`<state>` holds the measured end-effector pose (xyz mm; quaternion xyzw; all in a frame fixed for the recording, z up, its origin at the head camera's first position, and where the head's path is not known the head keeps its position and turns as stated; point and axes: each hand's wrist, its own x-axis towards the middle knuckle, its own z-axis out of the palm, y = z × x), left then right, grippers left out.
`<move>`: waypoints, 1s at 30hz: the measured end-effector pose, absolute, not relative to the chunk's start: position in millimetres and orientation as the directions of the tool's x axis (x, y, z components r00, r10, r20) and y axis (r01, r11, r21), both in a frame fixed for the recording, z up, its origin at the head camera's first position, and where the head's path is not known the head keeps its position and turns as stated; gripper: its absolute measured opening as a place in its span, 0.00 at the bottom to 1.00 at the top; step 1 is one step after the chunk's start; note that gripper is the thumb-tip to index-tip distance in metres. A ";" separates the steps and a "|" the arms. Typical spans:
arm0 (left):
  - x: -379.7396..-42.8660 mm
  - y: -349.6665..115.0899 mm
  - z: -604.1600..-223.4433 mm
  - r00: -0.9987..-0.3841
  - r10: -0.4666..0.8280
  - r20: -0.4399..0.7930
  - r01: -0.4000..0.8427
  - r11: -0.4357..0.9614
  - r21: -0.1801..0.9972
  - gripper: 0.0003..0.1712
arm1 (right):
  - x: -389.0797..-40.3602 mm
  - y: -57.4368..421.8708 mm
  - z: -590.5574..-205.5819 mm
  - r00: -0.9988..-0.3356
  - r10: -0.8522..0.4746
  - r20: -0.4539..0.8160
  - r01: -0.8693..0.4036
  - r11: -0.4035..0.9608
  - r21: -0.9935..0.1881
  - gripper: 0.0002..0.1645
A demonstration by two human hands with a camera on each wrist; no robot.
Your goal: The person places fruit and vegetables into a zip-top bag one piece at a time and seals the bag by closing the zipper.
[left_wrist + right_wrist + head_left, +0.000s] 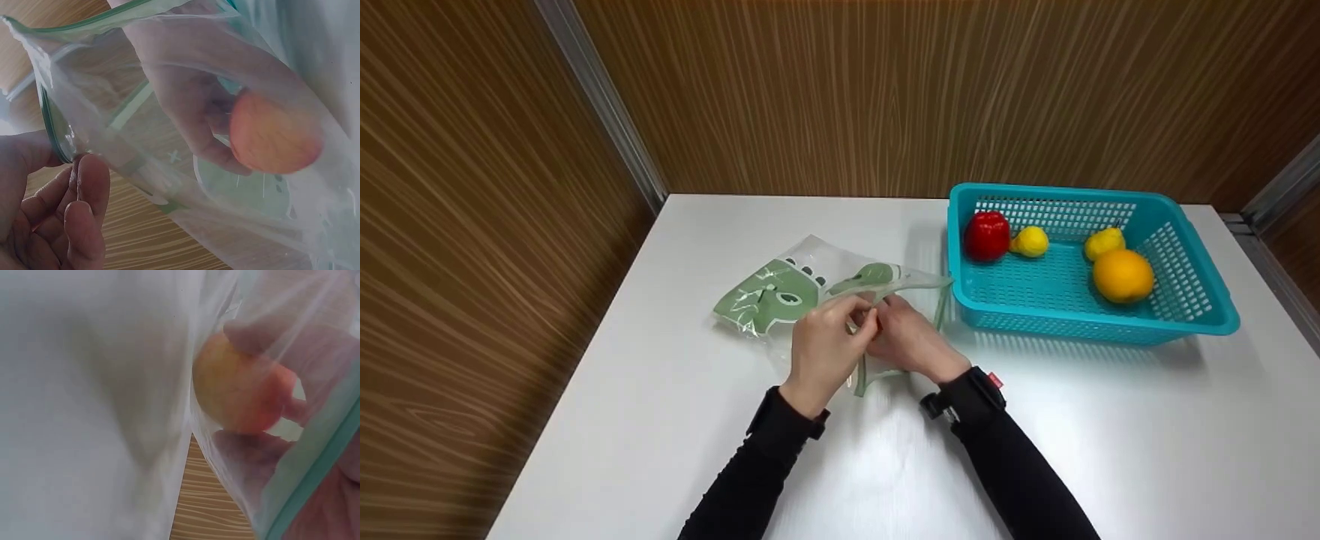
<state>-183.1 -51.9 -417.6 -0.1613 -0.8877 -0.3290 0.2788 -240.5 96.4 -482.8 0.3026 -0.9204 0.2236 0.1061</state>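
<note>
A clear zip bag [780,296] with a green cartoon animal print lies on the white table, its mouth facing the person. My left hand [825,349] pinches the bag's green-edged rim between thumb and fingers, as the left wrist view shows at the zip strip [53,126]. My right hand [911,337] reaches through the mouth into the bag. Inside, its fingers grip a round orange-red peach [275,132], seen through the film in both wrist views. In the head view the peach is hidden behind the hands.
Right of the bag stands a turquoise plastic basket [1095,322], close to the bag's edge. It holds a glossy red bell pepper or apple [987,236], two yellow pears [1030,241] and an orange [1123,276]. Wood-grain panels [840,97] rise behind and left of the table.
</note>
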 end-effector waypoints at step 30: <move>-199.2 -77.4 -412.9 -0.828 -0.010 0.561 0.379 0.726 0.573 0.07 | -205.7 127.7 -407.8 -0.875 -0.456 0.162 -0.481 0.779 -0.402 0.31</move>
